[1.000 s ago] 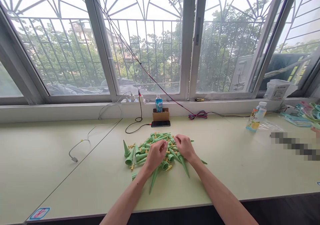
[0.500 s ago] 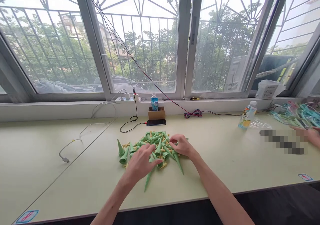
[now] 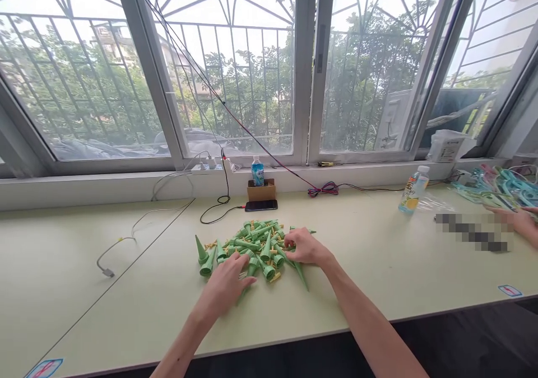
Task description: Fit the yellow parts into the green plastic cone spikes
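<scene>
A heap of green plastic cones (image 3: 252, 246) mixed with small yellow pieces lies on the pale green table (image 3: 378, 266). My left hand (image 3: 225, 285) rests at the heap's near left edge, fingers stretched forward onto the cones, holding nothing that I can see. My right hand (image 3: 305, 246) sits at the heap's right edge with its fingers curled into the cones; what they pinch is hidden. One long green cone (image 3: 300, 274) lies just below my right hand.
A phone (image 3: 261, 205), a small cardboard box (image 3: 261, 190) and a water bottle (image 3: 258, 172) stand behind the heap. Cables trail on the left (image 3: 126, 238). A drink bottle (image 3: 409, 193) stands at right, where another person's hand (image 3: 519, 221) works among teal items (image 3: 504, 187).
My left hand has pulled back from the heap's middle to its near left edge and spread its fingers. My right hand stayed at the right edge. The view shifted slightly right.
</scene>
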A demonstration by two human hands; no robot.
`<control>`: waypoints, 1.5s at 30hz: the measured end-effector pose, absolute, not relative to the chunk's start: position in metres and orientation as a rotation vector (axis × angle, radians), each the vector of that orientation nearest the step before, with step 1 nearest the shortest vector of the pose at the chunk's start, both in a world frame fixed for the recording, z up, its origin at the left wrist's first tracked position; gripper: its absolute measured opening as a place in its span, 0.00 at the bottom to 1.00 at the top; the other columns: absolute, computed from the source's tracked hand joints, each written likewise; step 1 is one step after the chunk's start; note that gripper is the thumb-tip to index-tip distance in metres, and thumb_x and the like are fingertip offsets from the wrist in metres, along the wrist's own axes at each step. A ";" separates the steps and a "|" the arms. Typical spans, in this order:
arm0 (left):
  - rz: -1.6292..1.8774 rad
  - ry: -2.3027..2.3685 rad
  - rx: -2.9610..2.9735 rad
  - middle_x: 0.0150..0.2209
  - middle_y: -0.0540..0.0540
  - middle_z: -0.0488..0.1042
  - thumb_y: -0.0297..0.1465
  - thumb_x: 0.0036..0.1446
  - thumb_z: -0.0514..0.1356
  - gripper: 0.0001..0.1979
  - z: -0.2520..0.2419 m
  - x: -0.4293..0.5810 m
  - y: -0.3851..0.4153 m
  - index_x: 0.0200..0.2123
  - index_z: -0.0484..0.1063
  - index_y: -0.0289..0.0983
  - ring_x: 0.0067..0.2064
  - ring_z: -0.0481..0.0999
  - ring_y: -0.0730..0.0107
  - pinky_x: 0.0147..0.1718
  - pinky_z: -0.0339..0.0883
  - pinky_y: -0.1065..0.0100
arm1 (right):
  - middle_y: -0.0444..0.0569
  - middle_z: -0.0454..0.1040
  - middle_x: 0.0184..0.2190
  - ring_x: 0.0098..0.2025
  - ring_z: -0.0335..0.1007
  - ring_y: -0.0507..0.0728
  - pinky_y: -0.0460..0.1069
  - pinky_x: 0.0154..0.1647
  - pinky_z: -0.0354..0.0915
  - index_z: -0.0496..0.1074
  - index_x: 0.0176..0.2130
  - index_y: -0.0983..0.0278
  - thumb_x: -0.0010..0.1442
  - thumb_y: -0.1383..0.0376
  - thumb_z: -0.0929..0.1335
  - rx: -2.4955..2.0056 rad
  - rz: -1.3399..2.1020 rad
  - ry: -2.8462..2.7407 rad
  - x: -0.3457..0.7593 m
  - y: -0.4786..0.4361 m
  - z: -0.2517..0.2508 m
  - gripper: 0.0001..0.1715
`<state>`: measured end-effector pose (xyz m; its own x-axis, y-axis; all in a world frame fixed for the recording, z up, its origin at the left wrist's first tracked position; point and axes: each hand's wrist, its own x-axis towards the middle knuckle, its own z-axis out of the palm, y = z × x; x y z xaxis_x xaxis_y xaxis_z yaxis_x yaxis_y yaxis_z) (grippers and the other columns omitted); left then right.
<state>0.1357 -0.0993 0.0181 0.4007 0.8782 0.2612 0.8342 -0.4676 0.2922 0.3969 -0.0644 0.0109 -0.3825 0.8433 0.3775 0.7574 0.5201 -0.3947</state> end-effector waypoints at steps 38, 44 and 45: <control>1.003 1.455 2.611 0.29 0.48 0.69 0.40 0.63 0.50 0.17 0.041 0.164 -0.059 0.27 0.69 0.38 0.26 0.67 0.71 0.26 0.58 0.70 | 0.48 0.69 0.30 0.39 0.64 0.56 0.49 0.43 0.60 0.74 0.27 0.64 0.55 0.72 0.68 -1.271 0.201 -2.165 0.387 -0.057 -0.001 0.07; 1.259 1.419 2.533 0.24 0.50 0.67 0.39 0.64 0.50 0.18 0.047 0.188 -0.037 0.25 0.66 0.37 0.24 0.63 0.72 0.27 0.56 0.71 | 0.48 0.68 0.33 0.40 0.65 0.55 0.49 0.43 0.62 0.71 0.30 0.65 0.58 0.72 0.67 -1.155 0.259 -2.005 0.387 -0.055 -0.001 0.06; 1.303 1.415 2.516 0.23 0.50 0.66 0.39 0.65 0.49 0.19 0.044 0.190 -0.034 0.25 0.66 0.37 0.24 0.62 0.72 0.27 0.56 0.71 | 0.48 0.68 0.33 0.40 0.65 0.55 0.49 0.42 0.62 0.70 0.31 0.65 0.59 0.71 0.66 -1.127 0.257 -1.975 0.386 -0.054 -0.001 0.06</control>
